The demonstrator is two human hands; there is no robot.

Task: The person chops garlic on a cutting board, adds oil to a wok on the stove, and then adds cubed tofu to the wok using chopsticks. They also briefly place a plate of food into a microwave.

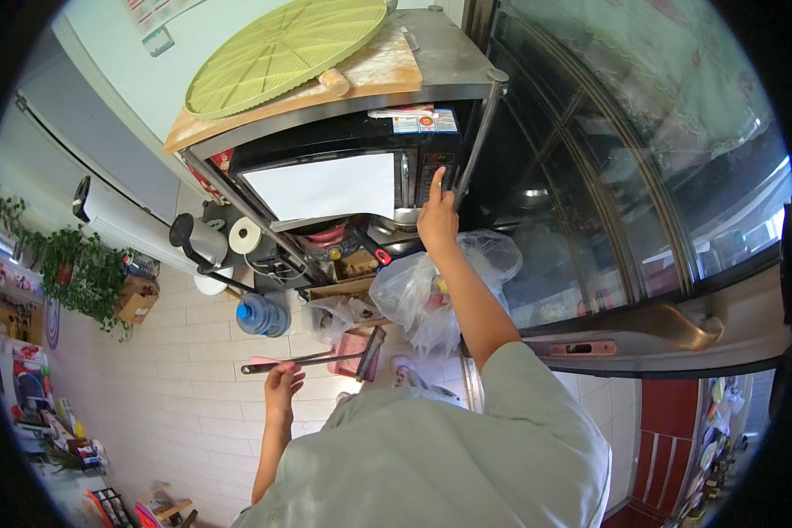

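My right hand (438,221) reaches out to the control panel (437,173) of a black microwave oven (343,140). Its extended index fingertip is at the buttons, the other fingers are curled, and nothing is held. A white sheet (327,185) covers most of the microwave door, beside the door handle (405,173). My left hand (281,386) is low in front of me with its fingers partly bent. It overlaps the dark handle of a broom (317,360); whether it grips that handle is unclear. The broom head rests at a pink dustpan (347,350).
A metal shelf rack (452,49) carries a floury wooden board (386,72), a rolling pin (334,82) and a round green tray (284,53). Plastic bags (406,297) and a blue water jug (262,315) are on the floor. A glazed door (567,165) with a handle (686,328) stands right.
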